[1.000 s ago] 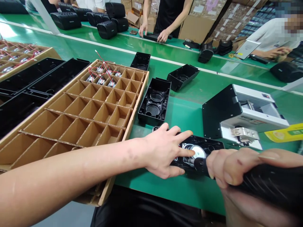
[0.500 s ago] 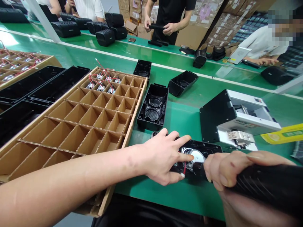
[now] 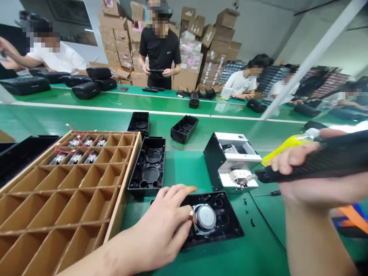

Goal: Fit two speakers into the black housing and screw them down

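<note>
My left hand (image 3: 163, 222) lies over the left part of a black speaker housing (image 3: 231, 230), fingers apart. Its index fingertip touches the edge of a round silver speaker driver (image 3: 206, 217) seated inside. A small white and red piece shows beside that fingertip. In my right hand (image 3: 313, 195) is a black electric screwdriver (image 3: 345, 157), held nearly level. Its bit reaches the metal outlet block on the front of a white and black screw feeder (image 3: 234, 163). Whether a screw sits on the bit is too small to tell.
A divided cardboard tray (image 3: 115, 222) with several wired drivers stands at left. More open housings (image 3: 146, 165) lie behind. Small black screws (image 3: 252, 222), a thin screwdriver (image 3: 270, 194) and a yellow packet (image 3: 281, 149) are at right. People stand or sit across the bench.
My right hand has carried the electric screwdriver from the driver in the housing over to the screw feeder. My left hand stays on the housing. The head view has tilted up.
</note>
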Motion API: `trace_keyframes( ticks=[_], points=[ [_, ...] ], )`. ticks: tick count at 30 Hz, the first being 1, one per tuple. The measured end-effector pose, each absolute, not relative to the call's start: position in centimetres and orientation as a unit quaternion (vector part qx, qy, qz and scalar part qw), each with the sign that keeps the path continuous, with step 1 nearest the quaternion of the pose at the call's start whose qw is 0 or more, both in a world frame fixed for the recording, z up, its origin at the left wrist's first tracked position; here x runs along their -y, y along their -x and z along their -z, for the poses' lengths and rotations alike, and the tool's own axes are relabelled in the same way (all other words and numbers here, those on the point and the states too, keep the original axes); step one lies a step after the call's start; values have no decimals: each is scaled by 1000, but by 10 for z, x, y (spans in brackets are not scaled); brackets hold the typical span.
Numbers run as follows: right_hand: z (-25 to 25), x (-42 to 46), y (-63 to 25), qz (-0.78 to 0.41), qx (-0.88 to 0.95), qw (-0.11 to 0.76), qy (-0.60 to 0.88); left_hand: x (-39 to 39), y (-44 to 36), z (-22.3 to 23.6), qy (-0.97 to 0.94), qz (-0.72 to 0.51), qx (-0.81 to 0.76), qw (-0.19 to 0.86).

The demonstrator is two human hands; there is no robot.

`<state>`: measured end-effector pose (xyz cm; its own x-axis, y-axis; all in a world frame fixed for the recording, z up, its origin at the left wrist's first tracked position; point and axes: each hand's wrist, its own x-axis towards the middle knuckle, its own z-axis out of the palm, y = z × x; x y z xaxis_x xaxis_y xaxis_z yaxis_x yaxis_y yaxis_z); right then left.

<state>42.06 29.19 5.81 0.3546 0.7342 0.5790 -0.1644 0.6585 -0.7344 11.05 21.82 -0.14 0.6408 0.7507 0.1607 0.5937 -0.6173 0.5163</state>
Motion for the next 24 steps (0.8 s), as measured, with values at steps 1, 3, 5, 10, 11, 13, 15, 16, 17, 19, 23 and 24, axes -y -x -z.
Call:
trace_keyframes(
  ticks=[1,3,5,10,11,13,15,16,17,19,23,24],
  points=[
    [-59,-297,-415,-259,501,775,285,-218,-110,1,-873,-198,-386,222],
    [-59,-303,-406,-240,510,774,287,-219,-107,0,-867,-221,-380,235],
    [-57,-303,-403,-259,502,770,297,-221,-105,0,-869,-233,-369,233],
    [-44,-302,-408,-274,510,764,284,-229,-100,11,-893,-225,-350,173],
    [-43,-302,-408,-276,511,764,282,-230,-98,16,-899,-219,-345,158],
    [-40,-300,-408,-278,508,766,280,-231,-92,26,-912,-210,-331,121],
    [-39,-298,-407,-278,511,764,279,-230,-84,33,-924,-196,-321,74],
    [-38,-296,-407,-278,514,762,280,-229,-81,34,-927,-190,-318,51],
    [-38,-293,-407,-279,518,758,281,-227,-77,34,-929,-182,-320,35],
    [-39,-288,-408,-280,520,754,287,-221,-72,29,-928,-157,-337,24],
    [-50,-275,-407,-289,518,756,276,-213,-67,9,-937,-100,-332,41],
    [-56,-270,-406,-291,522,756,267,-211,-67,5,-939,-91,-326,52]
  ],
)
